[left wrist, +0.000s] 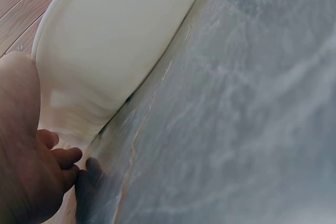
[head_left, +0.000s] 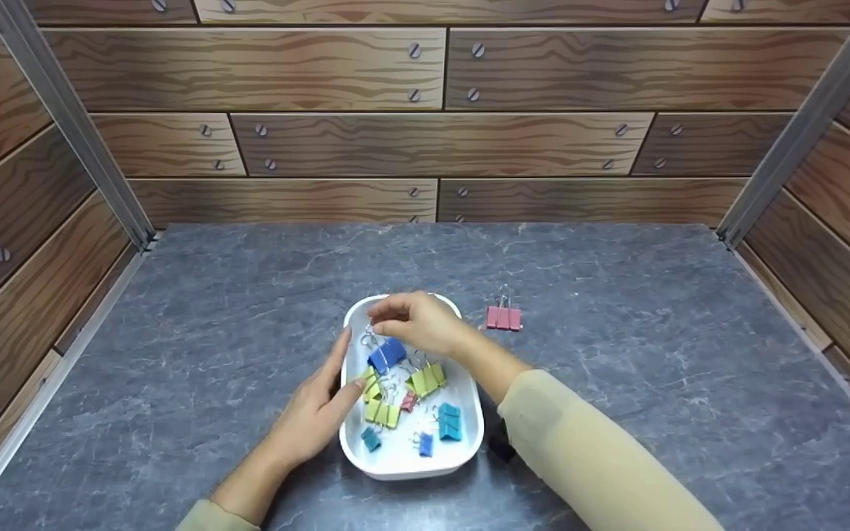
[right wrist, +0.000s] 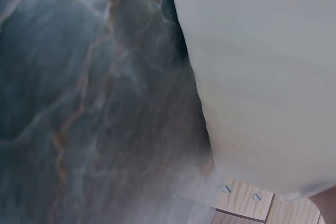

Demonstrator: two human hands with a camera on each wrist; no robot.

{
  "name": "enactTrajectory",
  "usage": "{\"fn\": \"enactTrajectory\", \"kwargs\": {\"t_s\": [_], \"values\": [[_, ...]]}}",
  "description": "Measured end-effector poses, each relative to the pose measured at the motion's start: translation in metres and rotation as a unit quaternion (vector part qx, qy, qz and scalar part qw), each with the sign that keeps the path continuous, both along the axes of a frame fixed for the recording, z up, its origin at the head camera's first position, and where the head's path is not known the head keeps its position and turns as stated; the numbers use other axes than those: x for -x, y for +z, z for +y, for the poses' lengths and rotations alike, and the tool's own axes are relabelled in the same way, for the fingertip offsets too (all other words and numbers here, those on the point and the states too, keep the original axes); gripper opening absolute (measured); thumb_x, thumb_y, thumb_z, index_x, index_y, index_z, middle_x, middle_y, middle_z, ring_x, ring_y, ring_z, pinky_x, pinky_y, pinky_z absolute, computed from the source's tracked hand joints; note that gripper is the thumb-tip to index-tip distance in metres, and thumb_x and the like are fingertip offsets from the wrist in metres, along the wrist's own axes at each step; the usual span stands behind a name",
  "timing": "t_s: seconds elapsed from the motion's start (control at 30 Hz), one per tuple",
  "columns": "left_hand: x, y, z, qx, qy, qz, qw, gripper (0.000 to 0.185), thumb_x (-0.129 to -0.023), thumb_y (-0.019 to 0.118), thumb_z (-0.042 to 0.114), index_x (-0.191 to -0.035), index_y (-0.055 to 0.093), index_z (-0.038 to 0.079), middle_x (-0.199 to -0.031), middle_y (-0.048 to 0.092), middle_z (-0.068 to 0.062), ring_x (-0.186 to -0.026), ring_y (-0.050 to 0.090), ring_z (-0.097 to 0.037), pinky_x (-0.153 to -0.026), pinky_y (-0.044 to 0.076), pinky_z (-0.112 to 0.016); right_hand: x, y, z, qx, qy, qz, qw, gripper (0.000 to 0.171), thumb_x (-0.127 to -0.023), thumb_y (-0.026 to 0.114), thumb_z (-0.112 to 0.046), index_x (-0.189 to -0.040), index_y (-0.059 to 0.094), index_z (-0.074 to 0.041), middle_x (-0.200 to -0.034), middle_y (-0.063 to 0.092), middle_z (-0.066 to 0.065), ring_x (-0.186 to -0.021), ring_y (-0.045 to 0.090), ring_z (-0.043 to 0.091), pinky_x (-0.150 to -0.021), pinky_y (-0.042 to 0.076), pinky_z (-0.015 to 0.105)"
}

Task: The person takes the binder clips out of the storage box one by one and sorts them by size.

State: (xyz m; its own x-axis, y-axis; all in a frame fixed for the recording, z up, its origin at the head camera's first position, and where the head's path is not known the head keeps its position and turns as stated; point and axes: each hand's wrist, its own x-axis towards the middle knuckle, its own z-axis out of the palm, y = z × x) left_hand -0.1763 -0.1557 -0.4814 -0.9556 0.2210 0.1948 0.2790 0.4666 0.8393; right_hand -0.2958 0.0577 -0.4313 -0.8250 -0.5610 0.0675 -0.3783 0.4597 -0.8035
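Note:
A white oval tray [head_left: 469,435] sits on the grey stone table and holds several binder clips in yellow-green, teal, blue and pink. My right hand [head_left: 383,322] is over the tray's far end, pinching the wire handle of a blue binder clip [head_left: 387,355] that hangs just above the others. My left hand [head_left: 347,369] holds the tray's left rim, with the thumb over the edge and the fingers along the outer wall. The left wrist view shows that outer wall [left wrist: 115,40] beside my palm [left wrist: 23,171]. The right wrist view shows only the tray's side [right wrist: 262,66] and the table.
One pink binder clip [head_left: 503,318] lies on the table just right of the tray's far end. Wood-grain panel walls close in the table at the back and both sides. Bare grey table surface [head_left: 654,354] spreads around the tray.

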Motion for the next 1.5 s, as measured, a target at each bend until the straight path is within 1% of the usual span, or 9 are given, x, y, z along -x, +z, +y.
{"fn": "enactTrajectory", "kwargs": {"t_s": [0.17, 0.27, 0.4, 0.53, 0.63, 0.9, 1.17, 1.3, 1.5], "values": [[-0.0003, -0.0008, 0.0004, -0.005, -0.003, -0.003, 1.0000, 0.075, -0.109, 0.057, 0.031, -0.172, 0.018, 0.024, -0.169, 0.034, -0.016, -0.150, 0.040, -0.031, -0.121, 0.033, -0.050, -0.0011, -0.0020, -0.0013, -0.017, -0.016, 0.000, 1.000, 0.027, -0.102, 0.074, -0.020, -0.128, 0.077, -0.012, -0.119, 0.078, 0.002, -0.110, 0.071, 0.016, -0.098, 0.056, 0.032], [-0.0005, -0.0013, 0.0007, -0.003, -0.003, -0.004, 1.0000, 0.075, -0.109, 0.057, 0.033, -0.172, 0.018, 0.025, -0.169, 0.034, -0.016, -0.150, 0.040, -0.032, -0.121, 0.033, -0.051, -0.0017, -0.0026, -0.0010, -0.013, -0.022, -0.005, 1.000, 0.026, -0.102, 0.074, -0.020, -0.126, 0.078, -0.012, -0.117, 0.078, 0.001, -0.107, 0.071, 0.015, -0.097, 0.056, 0.032], [-0.0005, -0.0018, 0.0014, 0.000, -0.002, 0.005, 1.0000, 0.074, -0.110, 0.057, 0.033, -0.172, 0.018, 0.023, -0.168, 0.035, -0.018, -0.150, 0.041, -0.034, -0.121, 0.034, -0.053, -0.0021, -0.0022, 0.0000, -0.005, -0.027, -0.011, 1.000, 0.024, -0.101, 0.075, -0.022, -0.123, 0.079, -0.013, -0.112, 0.078, -0.001, -0.101, 0.070, 0.011, -0.093, 0.057, 0.030], [0.0000, -0.0015, 0.0022, -0.005, -0.006, 0.007, 0.9999, 0.074, -0.110, 0.056, 0.031, -0.172, 0.019, 0.020, -0.168, 0.036, -0.020, -0.150, 0.041, -0.034, -0.120, 0.035, -0.055, -0.0023, -0.0012, 0.0012, 0.017, -0.018, -0.019, 1.000, 0.023, -0.101, 0.075, -0.018, -0.122, 0.079, -0.009, -0.107, 0.078, 0.001, -0.093, 0.068, 0.009, -0.085, 0.056, 0.027], [-0.0001, -0.0008, 0.0026, -0.009, -0.007, 0.001, 0.9999, 0.073, -0.110, 0.057, 0.030, -0.172, 0.019, 0.020, -0.168, 0.035, -0.018, -0.150, 0.041, -0.032, -0.119, 0.037, -0.055, -0.0025, -0.0007, 0.0021, 0.028, -0.010, -0.022, 0.999, 0.023, -0.101, 0.074, -0.016, -0.122, 0.078, -0.006, -0.104, 0.078, 0.002, -0.090, 0.065, 0.009, -0.082, 0.055, 0.025], [-0.0004, 0.0008, 0.0032, -0.006, -0.005, 0.005, 1.0000, 0.073, -0.110, 0.057, 0.029, -0.172, 0.019, 0.020, -0.168, 0.035, -0.018, -0.151, 0.040, -0.033, -0.121, 0.034, -0.054, -0.0020, -0.0013, 0.0028, 0.032, -0.012, -0.022, 0.999, 0.021, -0.101, 0.074, -0.016, -0.119, 0.079, -0.006, -0.102, 0.077, 0.000, -0.090, 0.066, 0.009, -0.085, 0.056, 0.027], [-0.0010, 0.0011, 0.0021, 0.002, 0.002, 0.005, 1.0000, 0.073, -0.109, 0.057, 0.030, -0.172, 0.020, 0.022, -0.167, 0.036, -0.020, -0.150, 0.040, -0.034, -0.121, 0.034, -0.054, -0.0038, -0.0007, 0.0020, 0.037, 0.001, -0.010, 0.999, 0.013, -0.101, 0.075, -0.015, -0.109, 0.082, -0.007, -0.097, 0.078, -0.002, -0.088, 0.066, 0.007, -0.084, 0.055, 0.027], [-0.0009, 0.0010, 0.0014, 0.006, 0.007, -0.003, 1.0000, 0.074, -0.109, 0.058, 0.032, -0.172, 0.020, 0.024, -0.167, 0.036, -0.019, -0.151, 0.039, -0.033, -0.121, 0.033, -0.053, -0.0054, 0.0006, 0.0023, 0.045, 0.003, -0.010, 0.999, 0.011, -0.101, 0.074, -0.014, -0.106, 0.082, -0.008, -0.095, 0.077, -0.002, -0.088, 0.066, 0.008, -0.084, 0.056, 0.028], [-0.0006, 0.0007, 0.0005, -0.002, 0.005, -0.007, 1.0000, 0.075, -0.109, 0.059, 0.030, -0.172, 0.019, 0.025, -0.168, 0.036, -0.017, -0.150, 0.040, -0.031, -0.121, 0.034, -0.051, -0.0068, 0.0031, 0.0030, 0.071, 0.000, -0.013, 0.997, 0.013, -0.102, 0.073, -0.012, -0.106, 0.081, -0.004, -0.097, 0.077, 0.000, -0.089, 0.067, 0.010, -0.085, 0.057, 0.029]]}}
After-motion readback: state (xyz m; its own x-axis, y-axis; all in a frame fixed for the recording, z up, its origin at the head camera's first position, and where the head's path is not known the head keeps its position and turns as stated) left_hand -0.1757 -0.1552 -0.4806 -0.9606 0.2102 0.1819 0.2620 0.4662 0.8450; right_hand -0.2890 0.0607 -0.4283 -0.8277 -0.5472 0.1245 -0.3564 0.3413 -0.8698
